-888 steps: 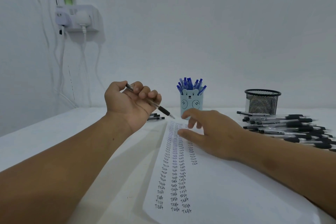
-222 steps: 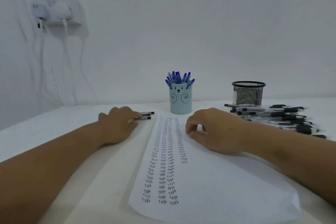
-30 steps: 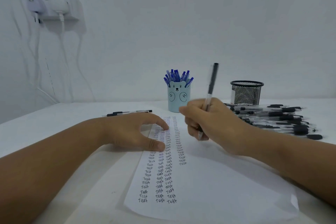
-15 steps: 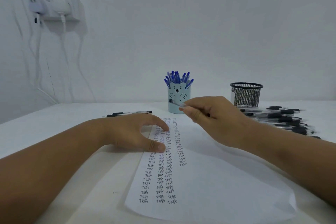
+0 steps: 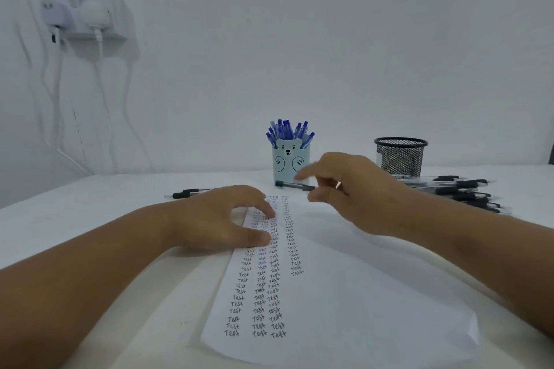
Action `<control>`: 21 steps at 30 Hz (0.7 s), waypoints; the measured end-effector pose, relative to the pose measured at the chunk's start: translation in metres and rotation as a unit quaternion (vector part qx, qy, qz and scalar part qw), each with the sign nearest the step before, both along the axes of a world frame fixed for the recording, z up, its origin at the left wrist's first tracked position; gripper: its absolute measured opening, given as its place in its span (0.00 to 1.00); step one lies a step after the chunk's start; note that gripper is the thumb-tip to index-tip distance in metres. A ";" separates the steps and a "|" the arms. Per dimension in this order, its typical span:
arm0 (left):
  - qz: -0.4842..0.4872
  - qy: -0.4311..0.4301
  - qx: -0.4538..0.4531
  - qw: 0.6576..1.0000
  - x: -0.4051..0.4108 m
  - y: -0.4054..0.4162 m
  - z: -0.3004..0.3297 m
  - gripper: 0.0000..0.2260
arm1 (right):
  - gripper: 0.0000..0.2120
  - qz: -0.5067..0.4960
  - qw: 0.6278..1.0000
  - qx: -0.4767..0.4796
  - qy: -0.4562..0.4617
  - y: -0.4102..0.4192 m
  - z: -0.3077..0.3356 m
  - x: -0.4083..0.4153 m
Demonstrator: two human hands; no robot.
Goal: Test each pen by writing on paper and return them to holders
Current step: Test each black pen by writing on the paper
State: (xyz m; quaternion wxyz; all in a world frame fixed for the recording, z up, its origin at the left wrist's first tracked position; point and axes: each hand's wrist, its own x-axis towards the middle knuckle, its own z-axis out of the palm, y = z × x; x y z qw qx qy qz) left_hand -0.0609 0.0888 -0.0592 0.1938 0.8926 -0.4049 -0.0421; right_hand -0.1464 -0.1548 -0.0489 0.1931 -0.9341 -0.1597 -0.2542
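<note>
White paper (image 5: 344,308) lies flat on the pale table (image 5: 90,210), bearing four columns of the handwritten word "Test" down its left portion. The left hand (image 5: 221,219) rests palm down on the sheet's upper left corner, thumb and forefinger spread and pressing the page; it grips nothing. The right hand (image 5: 353,189) is raised above the top edge of the sheet and holds a black pen (image 5: 295,186) pinched between thumb and middle finger, forefinger lifted clear above the barrel. The pen lies roughly level, its free end pointing left, just in front of the base of the bear-faced holder (image 5: 290,163). That light blue holder stands upright beyond the paper and is packed with blue-capped pens (image 5: 289,132). To its right, well apart, stands a black mesh holder (image 5: 400,157); whether anything sits inside it cannot be determined. A pile of black pens (image 5: 458,190) lies on the table in front of and to the right of the mesh holder, partly hidden behind the right wrist. One loose pen (image 5: 187,193) lies on the table just beyond the left hand. A wall socket block (image 5: 84,15) with trailing white cables is mounted upper left
</note>
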 end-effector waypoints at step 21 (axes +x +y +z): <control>-0.012 -0.052 -0.118 0.992 0.006 -0.004 -0.009 0.14 | 0.21 -0.311 0.927 -0.145 0.152 -0.106 0.045 -0.007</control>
